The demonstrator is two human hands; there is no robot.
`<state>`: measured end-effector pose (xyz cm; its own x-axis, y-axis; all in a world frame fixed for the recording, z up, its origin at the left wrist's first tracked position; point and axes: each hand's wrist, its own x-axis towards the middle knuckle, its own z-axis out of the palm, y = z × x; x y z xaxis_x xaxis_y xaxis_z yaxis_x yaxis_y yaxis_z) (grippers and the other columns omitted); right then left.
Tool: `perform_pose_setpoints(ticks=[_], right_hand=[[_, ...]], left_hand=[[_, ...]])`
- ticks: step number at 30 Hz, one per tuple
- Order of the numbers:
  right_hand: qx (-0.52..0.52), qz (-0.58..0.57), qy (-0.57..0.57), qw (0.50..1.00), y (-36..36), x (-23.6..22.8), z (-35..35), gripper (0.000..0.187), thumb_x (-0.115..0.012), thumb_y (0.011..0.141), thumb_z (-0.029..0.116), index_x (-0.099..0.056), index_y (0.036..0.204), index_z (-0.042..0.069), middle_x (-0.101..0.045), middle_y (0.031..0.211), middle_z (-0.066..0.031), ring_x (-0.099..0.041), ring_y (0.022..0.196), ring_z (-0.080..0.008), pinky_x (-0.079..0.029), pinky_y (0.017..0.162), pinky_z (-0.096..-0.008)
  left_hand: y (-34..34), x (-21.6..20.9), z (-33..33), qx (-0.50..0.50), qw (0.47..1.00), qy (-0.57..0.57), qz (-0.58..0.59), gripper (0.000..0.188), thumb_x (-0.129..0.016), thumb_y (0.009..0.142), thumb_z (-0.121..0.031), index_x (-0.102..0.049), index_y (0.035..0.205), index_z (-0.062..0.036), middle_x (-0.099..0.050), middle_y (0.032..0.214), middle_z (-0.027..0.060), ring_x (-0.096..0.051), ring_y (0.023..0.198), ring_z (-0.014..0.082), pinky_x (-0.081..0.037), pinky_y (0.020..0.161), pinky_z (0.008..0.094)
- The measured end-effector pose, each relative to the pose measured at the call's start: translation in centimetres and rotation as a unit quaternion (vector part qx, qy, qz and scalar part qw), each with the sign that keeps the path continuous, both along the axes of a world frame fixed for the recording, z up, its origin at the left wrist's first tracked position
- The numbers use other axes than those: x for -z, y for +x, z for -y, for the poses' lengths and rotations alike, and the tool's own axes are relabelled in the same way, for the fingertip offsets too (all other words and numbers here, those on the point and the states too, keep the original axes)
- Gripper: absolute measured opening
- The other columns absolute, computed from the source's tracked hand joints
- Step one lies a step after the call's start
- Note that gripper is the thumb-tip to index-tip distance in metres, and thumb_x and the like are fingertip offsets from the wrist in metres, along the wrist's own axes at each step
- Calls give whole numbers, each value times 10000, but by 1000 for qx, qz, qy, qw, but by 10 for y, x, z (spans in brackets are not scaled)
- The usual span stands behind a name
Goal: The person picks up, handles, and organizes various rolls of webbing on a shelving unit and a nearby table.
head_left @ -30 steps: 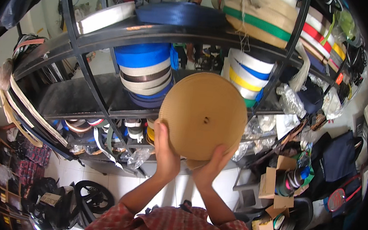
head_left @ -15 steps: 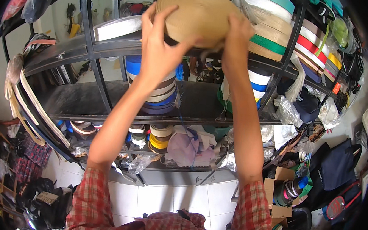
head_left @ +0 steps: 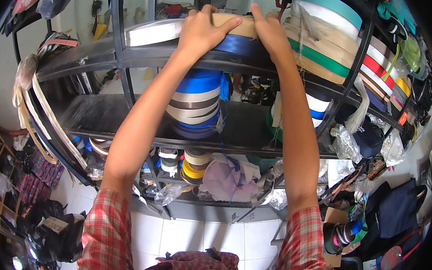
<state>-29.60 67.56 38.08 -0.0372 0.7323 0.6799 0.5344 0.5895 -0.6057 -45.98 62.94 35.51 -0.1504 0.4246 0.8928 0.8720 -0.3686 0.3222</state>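
Observation:
A tan roll of webbing (head_left: 236, 25) lies flat on top of a blue webbing roll (head_left: 241, 44) on the upper shelf. My left hand (head_left: 202, 31) grips the tan roll's left side, thumb along its front edge and fingers over the top. At its right end is my right hand (head_left: 271, 34), pressed to the roll with the index finger pointing up; some of its fingers are hidden. A white roll (head_left: 154, 32) lies left of my left hand. Right of my right hand stands a stack of teal, white, tan and green rolls (head_left: 319, 57).
Black metal shelf posts (head_left: 117, 31) frame the space around my arms. On the middle shelf (head_left: 101, 113) stands a stack of blue, white and brown rolls (head_left: 194, 103). Lower down are smaller rolls and a crumpled purple-white bundle (head_left: 230, 177). Dark bags (head_left: 395, 210) hang at the right.
The tan roll was held up and tilted, its wide face showing; now it is lowered flat onto the blue roll. Both hands have moved with it, and the view has shifted slightly.

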Motion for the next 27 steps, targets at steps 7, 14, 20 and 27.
perform_pose_setpoints(ticks=[7,14,20,27], right_hand=[[85,2,95,992,-9,15,19,802,-381,887,600,-400,1323,-73,-602,1069,-339,-559,1080,-470,-361,976,-524],[57,-38,196,978,9,33,23,661,-396,925,512,-490,1267,-46,-648,940,-294,-591,967,-481,-420,899,-503],[75,-59,242,966,3,45,25,579,-471,912,475,-588,1160,-35,-651,882,-291,-616,885,-468,-460,837,-476],[83,-65,257,961,7,47,26,531,-499,905,446,-609,1134,-20,-661,882,-264,-629,867,-440,-472,803,-486]], left_hand=[[0,2,14,64,997,21,49,696,-638,788,-573,-606,1158,15,-645,1055,260,-642,984,325,-480,860,381],[-45,-3,54,-35,978,147,-142,517,-658,824,-407,-573,1199,-61,-651,1071,215,-614,1028,337,-468,888,373],[-95,-17,55,-128,940,-90,-304,581,-682,782,-441,-523,1249,-133,-666,893,224,-644,879,384,-506,796,429],[-85,-35,42,-192,824,-80,-528,579,-723,723,-260,-513,1248,-136,-643,960,184,-663,738,344,-544,672,399]])
